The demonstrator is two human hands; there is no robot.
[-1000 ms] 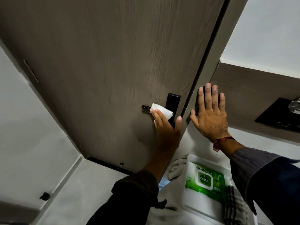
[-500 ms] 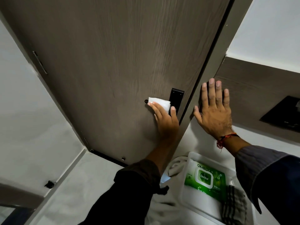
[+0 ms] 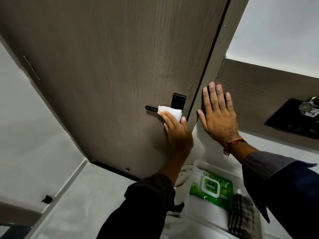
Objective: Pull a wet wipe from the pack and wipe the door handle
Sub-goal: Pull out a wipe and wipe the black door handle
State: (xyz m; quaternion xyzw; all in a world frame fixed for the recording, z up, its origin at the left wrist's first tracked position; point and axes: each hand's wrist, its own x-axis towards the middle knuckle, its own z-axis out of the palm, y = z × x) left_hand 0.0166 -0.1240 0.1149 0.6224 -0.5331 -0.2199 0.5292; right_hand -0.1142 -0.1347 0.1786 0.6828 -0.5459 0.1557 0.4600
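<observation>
A black lever door handle (image 3: 151,108) with a black backplate (image 3: 179,100) sits on a grey-brown wooden door (image 3: 112,66). My left hand (image 3: 177,133) holds a folded white wet wipe (image 3: 170,111) wrapped over the handle near the backplate; only the lever's left tip shows. My right hand (image 3: 218,116) lies flat, fingers spread, on the door frame and wall to the right. The green wet wipe pack (image 3: 211,188) lies in a white tray (image 3: 196,211) below, its lid closed.
A checked cloth (image 3: 241,213) lies in the tray beside the pack. A black panel with keys (image 3: 296,116) is mounted on the wall strip at right. A white wall and a small black door stop (image 3: 47,199) are at left.
The wipe slid left to the lever's tip half a second ago and has come back right toward the backplate. My right hand stayed flat on the frame.
</observation>
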